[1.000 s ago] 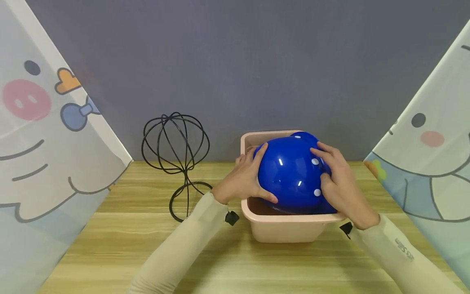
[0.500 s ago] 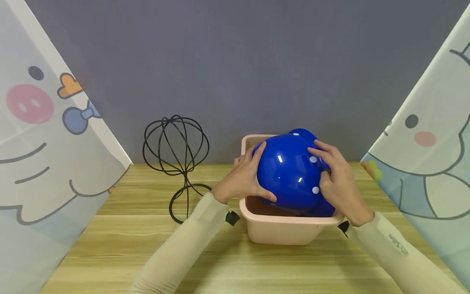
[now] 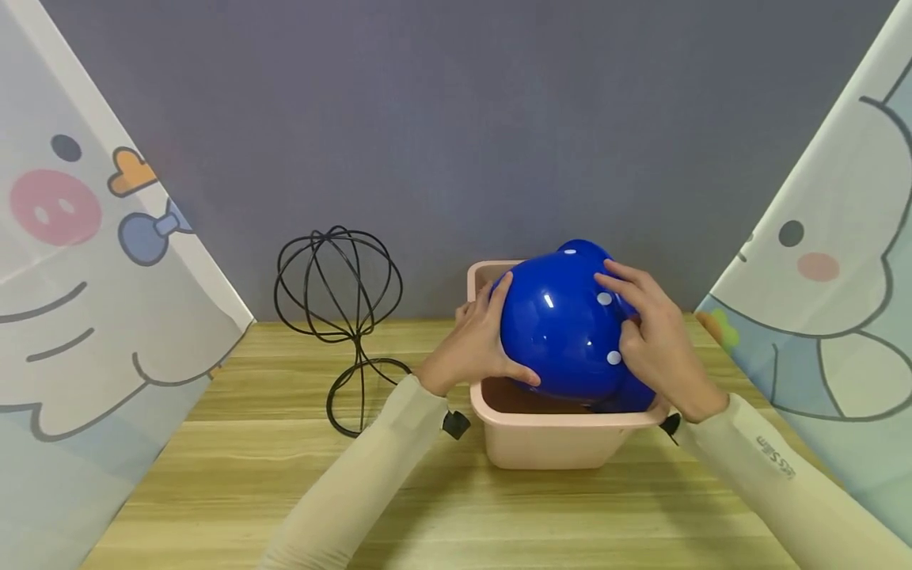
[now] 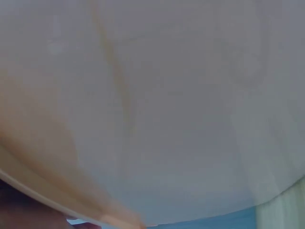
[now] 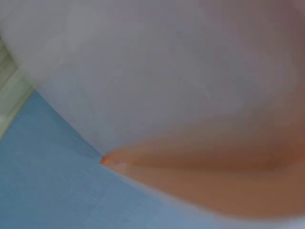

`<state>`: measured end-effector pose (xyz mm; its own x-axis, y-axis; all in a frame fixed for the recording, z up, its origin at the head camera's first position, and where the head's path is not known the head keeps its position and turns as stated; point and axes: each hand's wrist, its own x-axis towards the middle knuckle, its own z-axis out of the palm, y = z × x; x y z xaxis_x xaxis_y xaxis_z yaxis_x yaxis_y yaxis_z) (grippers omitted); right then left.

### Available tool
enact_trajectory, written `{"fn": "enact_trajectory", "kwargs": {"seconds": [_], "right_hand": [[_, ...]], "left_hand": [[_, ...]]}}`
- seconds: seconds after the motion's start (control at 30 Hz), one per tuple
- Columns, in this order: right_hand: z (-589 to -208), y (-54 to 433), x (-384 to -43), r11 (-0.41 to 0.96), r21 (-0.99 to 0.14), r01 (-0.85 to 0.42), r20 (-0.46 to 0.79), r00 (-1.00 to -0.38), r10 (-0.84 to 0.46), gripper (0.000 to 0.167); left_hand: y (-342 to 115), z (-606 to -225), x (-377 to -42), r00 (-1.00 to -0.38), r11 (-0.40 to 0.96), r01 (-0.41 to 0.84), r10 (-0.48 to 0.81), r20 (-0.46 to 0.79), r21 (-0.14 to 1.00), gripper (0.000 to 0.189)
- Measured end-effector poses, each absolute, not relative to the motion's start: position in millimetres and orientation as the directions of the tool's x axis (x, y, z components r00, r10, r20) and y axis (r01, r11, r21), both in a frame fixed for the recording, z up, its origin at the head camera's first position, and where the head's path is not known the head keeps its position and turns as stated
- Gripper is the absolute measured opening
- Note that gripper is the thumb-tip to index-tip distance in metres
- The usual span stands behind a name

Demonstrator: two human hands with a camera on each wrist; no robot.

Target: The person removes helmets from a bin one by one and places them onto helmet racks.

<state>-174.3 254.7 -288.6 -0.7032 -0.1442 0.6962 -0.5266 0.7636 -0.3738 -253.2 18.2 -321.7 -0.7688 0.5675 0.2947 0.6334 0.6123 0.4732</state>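
A shiny blue helmet-like dome (image 3: pixel 559 328) with white dots sits partly inside a pink plastic tub (image 3: pixel 545 443) in the head view. Blue flared parts show at its back and lower right, and its underside is hidden. My left hand (image 3: pixel 473 340) grips the left side of the dome, thumb in front and fingers spread toward the back. On the right side, my right hand (image 3: pixel 659 340) holds the dome near its edge, with the thumb below the fingers. Both wrist views are mostly filled by a blurred pale surface, so they show little of the hold.
Left of the tub, a black wire stand (image 3: pixel 359 324) with a caged round top stands on the wooden table (image 3: pixel 299 507). A grey wall (image 3: pixel 456 142) rises behind the table. Printed cartoon panels flank it on the left (image 3: pixel 71 301) and right (image 3: pixel 841 317).
The blue dome has risen slightly against the tub and tilted a little, its back part now higher above the rim. Both hands keep their hold and move with it. The head view shifted slightly.
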Motion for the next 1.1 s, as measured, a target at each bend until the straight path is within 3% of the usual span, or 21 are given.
{"fn": "enact_trajectory", "kwargs": {"seconds": [0.47,0.9,1.1], "right_hand": [[-252.5,236.0,-152.0,0.719,-0.258,-0.646,0.836,-0.522,-0.169,0.06],[-225.0,218.8,-131.2,0.682,-0.185,-0.708,0.884,-0.422,-0.198,0.053],[-214.2,207.8,-130.2,0.649,-0.111,-0.753,0.919,-0.326,-0.222,0.047]], "left_hand": [[-3.8,-287.4,-232.9,-0.706,0.544,0.707,0.512,0.489,0.451,0.144],[-21.8,-275.1,-223.2,-0.543,0.45,0.824,0.45,0.709,0.345,0.142],[-30.6,-276.0,-223.5,-0.508,0.383,0.846,0.369,0.779,0.37,0.148]]}}
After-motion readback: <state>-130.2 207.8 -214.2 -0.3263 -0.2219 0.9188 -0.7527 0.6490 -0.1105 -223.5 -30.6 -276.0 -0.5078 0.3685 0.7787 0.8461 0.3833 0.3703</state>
